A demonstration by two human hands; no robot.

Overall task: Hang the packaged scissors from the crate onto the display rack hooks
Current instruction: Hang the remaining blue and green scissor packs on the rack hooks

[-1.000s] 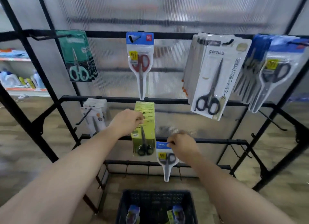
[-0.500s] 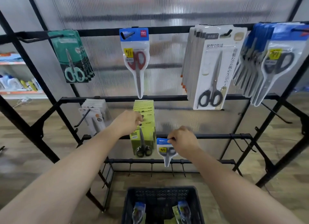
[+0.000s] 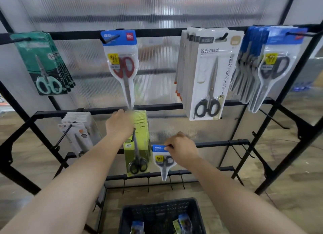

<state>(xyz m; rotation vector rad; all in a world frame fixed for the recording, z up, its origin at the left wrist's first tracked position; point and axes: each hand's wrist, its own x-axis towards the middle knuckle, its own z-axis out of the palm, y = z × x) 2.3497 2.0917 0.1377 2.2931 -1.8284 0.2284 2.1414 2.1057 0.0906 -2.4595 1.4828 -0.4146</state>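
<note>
At rack rail (image 3: 213,143), right hand (image 3: 181,150) still pinches blue pack (image 3: 161,162); left hand (image 3: 119,125) grip unclear.

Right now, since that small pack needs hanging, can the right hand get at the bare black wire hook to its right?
Probably yes: the right hand, pinching the small blue-topped scissors pack, is level with the bare black wire hook, and nothing hangs between them.

A ribbed, translucent wall panel (image 3: 157,9) stands bright at the back, above pale wood-plank floor (image 3: 288,190).
</note>
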